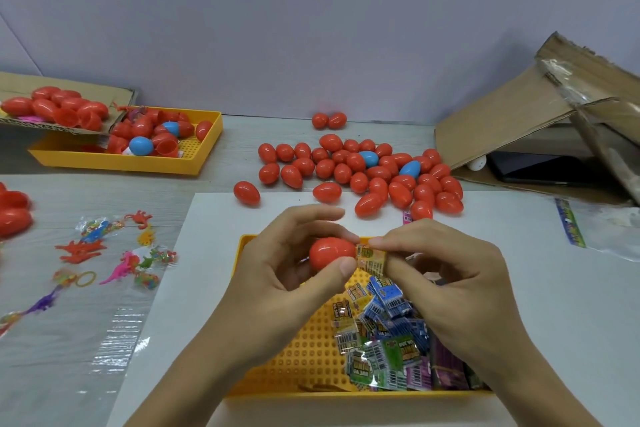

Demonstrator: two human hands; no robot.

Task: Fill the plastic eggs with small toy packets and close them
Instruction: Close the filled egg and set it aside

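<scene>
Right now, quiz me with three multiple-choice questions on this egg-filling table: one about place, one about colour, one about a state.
1. Where does the pile of toy packets lie?
A. in the near yellow tray
B. on the cardboard
C. among the loose eggs

2. What colour is the egg half in the left hand?
A. blue
B. red
C. yellow

3. What is the right hand doing?
A. resting flat
B. hanging empty
C. pinching a yellow packet

A, packets fill the tray's right side; B, the shell is red; C, fingertips pinch the packet at the egg's opening.
</scene>
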